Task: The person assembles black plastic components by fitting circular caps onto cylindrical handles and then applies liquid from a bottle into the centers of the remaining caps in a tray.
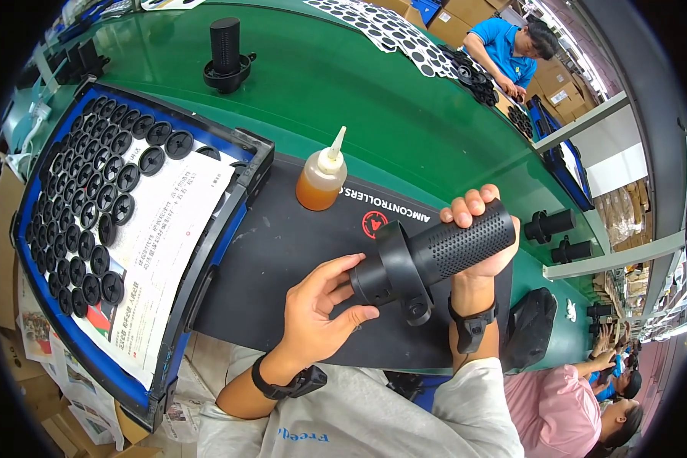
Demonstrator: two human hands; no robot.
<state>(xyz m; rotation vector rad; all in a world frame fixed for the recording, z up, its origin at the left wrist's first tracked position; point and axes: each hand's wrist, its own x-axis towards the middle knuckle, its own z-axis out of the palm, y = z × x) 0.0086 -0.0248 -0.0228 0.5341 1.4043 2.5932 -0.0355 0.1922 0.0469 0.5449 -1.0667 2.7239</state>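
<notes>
A black microphone (469,244) with a perforated cylindrical grille, a wide ring collar and a small knob lies tilted across both hands above the dark mat. My right hand (496,256) wraps round the grille end from behind, its fingertips curling over the top. At the smooth lower end my left hand (317,309) pinches, index finger on the upper edge and thumb beneath. Beyond them a squeeze bottle (318,183) of amber liquid with a pointed white nozzle stands upright on the dark mat (259,282).
To the left, a blue-lined tray (246,156) holds many round black parts (127,177) on printed paper. Another black microphone (225,57) stands on the green table (404,114). A black pouch (533,324) lies right. Co-workers sit across and at right.
</notes>
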